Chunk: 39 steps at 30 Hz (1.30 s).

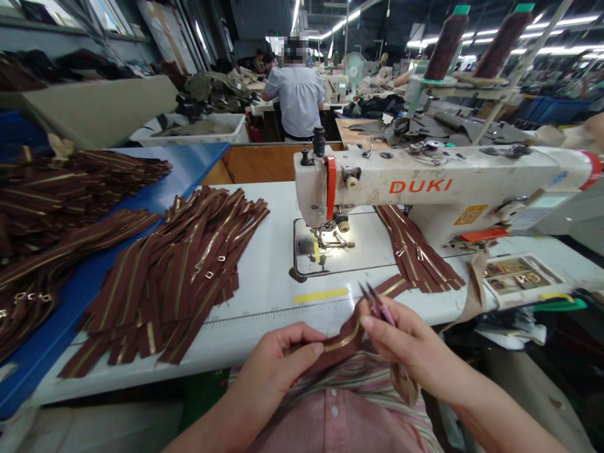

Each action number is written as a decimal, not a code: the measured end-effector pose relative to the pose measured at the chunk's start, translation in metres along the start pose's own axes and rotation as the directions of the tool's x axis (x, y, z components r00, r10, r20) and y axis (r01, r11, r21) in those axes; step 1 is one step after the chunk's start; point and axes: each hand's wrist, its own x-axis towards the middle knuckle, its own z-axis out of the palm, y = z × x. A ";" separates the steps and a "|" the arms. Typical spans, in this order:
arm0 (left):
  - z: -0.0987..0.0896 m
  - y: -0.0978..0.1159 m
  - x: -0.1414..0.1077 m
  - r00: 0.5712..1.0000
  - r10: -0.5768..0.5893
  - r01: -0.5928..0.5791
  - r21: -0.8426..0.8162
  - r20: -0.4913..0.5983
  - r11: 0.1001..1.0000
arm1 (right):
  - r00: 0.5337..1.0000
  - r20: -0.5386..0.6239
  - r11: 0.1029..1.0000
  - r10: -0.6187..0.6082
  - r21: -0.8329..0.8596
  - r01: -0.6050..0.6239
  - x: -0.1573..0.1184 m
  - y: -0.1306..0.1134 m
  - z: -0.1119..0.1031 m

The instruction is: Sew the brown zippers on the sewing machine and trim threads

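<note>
A brown zipper (340,344) with gold teeth is stretched between my hands at the table's front edge. My left hand (287,355) pinches its left end between thumb and fingers. My right hand (396,330) grips the zipper farther right and also holds small thread snips (377,305), their two dark tips apart and pointing up and left. Beyond the right hand a brown zipper strip (394,286) lies on the table. More zippers with pulls (415,251) lie right of the needle area of the white sewing machine (425,179).
A heap of brown zippers (179,264) lies on the table to the left, with another pile (61,195) on a blue surface (189,182). A parts tray (523,277) sits at the right. Thread cones (446,47) stand behind the machine. A person (297,94) sits ahead.
</note>
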 end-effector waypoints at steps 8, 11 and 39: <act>-0.003 -0.001 0.000 0.998 -0.062 0.062 -0.028 0.011 0.998 | 0.996 -0.088 0.999 0.027 0.046 -0.023 0.003 0.008 0.000; -0.001 0.003 -0.001 0.998 -0.058 0.059 -0.040 0.038 0.997 | 0.998 -0.033 0.997 -0.046 -0.061 0.044 0.006 0.011 0.004; 0.000 0.007 0.006 0.996 0.068 -0.070 0.039 0.052 0.997 | 0.981 0.055 0.977 0.184 0.096 -0.188 -0.013 0.003 0.011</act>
